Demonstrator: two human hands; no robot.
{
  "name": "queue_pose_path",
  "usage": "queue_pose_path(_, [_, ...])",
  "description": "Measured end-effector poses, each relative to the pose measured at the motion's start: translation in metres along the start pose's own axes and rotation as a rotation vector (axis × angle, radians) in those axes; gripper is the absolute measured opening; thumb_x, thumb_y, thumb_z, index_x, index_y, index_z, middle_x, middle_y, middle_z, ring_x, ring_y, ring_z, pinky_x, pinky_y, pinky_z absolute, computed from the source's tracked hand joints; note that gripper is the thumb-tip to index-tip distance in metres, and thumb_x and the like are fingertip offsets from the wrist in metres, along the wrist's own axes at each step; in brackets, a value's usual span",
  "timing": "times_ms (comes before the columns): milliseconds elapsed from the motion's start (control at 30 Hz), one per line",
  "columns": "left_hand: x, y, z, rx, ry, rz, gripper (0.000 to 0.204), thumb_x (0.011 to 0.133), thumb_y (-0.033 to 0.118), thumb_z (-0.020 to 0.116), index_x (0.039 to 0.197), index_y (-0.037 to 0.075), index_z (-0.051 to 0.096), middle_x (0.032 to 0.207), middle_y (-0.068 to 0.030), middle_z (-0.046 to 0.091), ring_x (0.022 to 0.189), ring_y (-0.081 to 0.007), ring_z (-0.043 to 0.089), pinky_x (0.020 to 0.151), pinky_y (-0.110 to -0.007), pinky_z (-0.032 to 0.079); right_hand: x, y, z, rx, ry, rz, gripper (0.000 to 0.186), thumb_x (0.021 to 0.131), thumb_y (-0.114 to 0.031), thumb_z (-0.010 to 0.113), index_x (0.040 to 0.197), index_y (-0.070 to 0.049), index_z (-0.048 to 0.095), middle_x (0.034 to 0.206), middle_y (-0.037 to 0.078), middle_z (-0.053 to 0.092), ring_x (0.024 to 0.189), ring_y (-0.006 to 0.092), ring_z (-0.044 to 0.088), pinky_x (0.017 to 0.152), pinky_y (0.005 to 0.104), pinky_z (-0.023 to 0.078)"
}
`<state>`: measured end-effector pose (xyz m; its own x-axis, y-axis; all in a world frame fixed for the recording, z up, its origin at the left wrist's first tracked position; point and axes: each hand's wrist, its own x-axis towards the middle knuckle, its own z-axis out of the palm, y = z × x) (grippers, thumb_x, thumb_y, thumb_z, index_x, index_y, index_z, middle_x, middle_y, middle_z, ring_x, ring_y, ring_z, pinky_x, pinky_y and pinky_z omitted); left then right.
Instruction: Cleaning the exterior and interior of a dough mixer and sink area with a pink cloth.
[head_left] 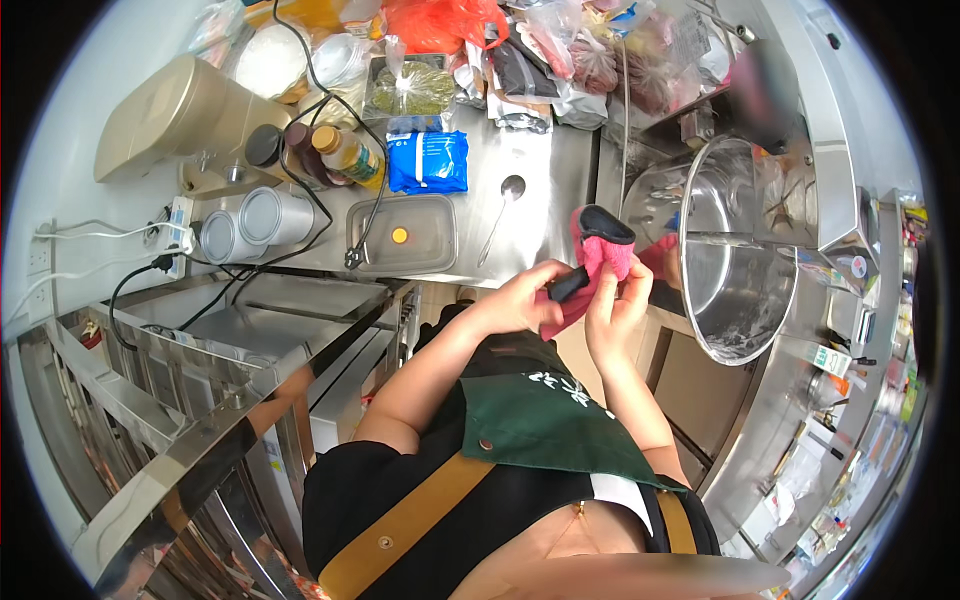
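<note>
In front of my apron, both hands are on a pink cloth (606, 256) and a black piece (606, 223) with a rounded end. The cloth is bunched against that end. My right hand (617, 303) pinches the cloth just below it, fingers pressed together. My left hand (527, 298) is wrapped round the lower part, where a black stub (569, 284) sticks out beside more pink cloth. Whether the two black parts are one piece is hidden by the cloth. Close to my right hand stands a large shiny steel bowl (700, 300), with whitish smears inside.
A steel counter (490, 150) carries a spoon (497, 215), a clear lidded box (405, 255), a blue packet (428, 162), cans (275, 215), bottles (350, 155) and bagged goods. A black cable (322, 190) trails across it. A steel rack (230, 400) stands at left.
</note>
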<state>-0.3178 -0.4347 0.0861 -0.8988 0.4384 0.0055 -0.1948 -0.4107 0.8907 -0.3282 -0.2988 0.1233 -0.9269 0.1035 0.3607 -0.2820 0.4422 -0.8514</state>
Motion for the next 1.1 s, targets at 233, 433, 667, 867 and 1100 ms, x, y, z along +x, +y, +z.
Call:
queue_pose_path(233, [0.002,-0.005,-0.004,0.737,0.682,0.186,0.018,0.059,-0.004,0.055,0.076,0.002,0.057,0.075,-0.0105,0.048,0.069,-0.0252,0.051,0.060,-0.032,0.042,0.014,-0.018,-0.009,-0.193,0.003,-0.349,0.024,0.067,0.005,0.059,0.079,-0.002,0.040,0.067,0.011,0.050,0.055,0.0212,0.050,0.049,0.0279,0.039])
queue_pose_path(433, [0.026,-0.012,0.009,-0.190,0.988,-0.221,0.022,0.083,0.023,0.052,0.077,0.004,0.043,0.060,0.0007,0.044,0.060,-0.0060,0.046,0.049,-0.019,0.036,0.017,-0.042,-0.020,-0.094,-0.110,-0.460,0.031,0.067,0.010,0.057,0.091,-0.001,0.041,0.066,0.009,0.049,0.052,0.0164,0.045,0.047,0.0244,0.036])
queue_pose_path(667, [0.060,-0.042,0.031,0.771,0.697,-0.141,0.022,0.084,0.022,0.045,0.082,0.000,0.051,0.072,-0.0078,0.051,0.066,-0.0189,0.052,0.061,-0.030,0.043,0.015,-0.046,-0.006,0.004,-0.337,-0.536,0.026,0.058,0.009,0.057,0.076,-0.001,0.042,0.068,0.014,0.052,0.048,0.0230,0.049,0.044,0.0277,0.039])
queue_pose_path(867, [0.118,0.022,0.020,2.001,0.269,-0.298,0.021,0.085,0.020,0.041,0.091,0.002,0.049,0.073,-0.0079,0.051,0.067,-0.0196,0.052,0.063,-0.031,0.043,0.025,-0.038,0.007,-0.064,-0.287,-0.392,0.034,0.056,0.009,0.058,0.086,0.002,0.045,0.085,0.018,0.053,0.070,0.0283,0.053,0.059,0.0324,0.044])
queue_pose_path(1100, [0.218,0.085,0.004,3.153,-0.430,-0.278,0.024,0.085,0.019,0.036,0.100,0.003,0.047,0.074,-0.0081,0.052,0.067,-0.0203,0.052,0.065,-0.031,0.044,0.017,-0.025,-0.005,-0.159,-0.353,-0.181,0.056,0.064,0.008,0.060,0.115,0.001,0.037,0.115,0.023,0.042,0.103,0.0345,0.046,0.085,0.0369,0.040])
